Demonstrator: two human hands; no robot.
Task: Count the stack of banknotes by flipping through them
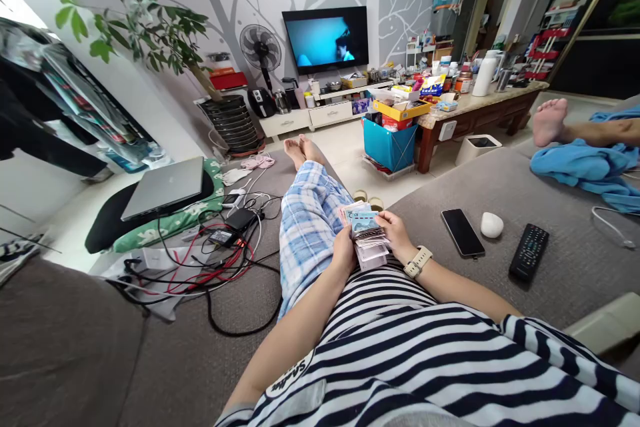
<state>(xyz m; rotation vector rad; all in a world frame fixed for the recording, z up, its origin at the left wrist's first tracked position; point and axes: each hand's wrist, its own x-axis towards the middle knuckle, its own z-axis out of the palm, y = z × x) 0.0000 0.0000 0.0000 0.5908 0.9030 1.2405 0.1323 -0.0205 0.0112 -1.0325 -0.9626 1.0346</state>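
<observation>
Over my lap I hold a stack of banknotes (371, 237) with both hands. A blue-green note faces up at the top, pinkish notes fan out behind it, and pale ones hang below. My left hand (344, 247) is closed on the left side of the stack. My right hand (396, 232) pinches the upper right edge of the notes, with a pale watch (418, 262) on that wrist. Under the notes are my blue plaid trousers (309, 213) and striped shirt.
Right of me on the sofa lie a phone (463, 233), a white case (492, 225) and a remote (529, 252). Tangled cables (220, 253) and a laptop (165, 188) are at left. Beyond stand a loaded table (473, 113) and a blue bin (387, 145). Another person's foot (550, 121) rests far right.
</observation>
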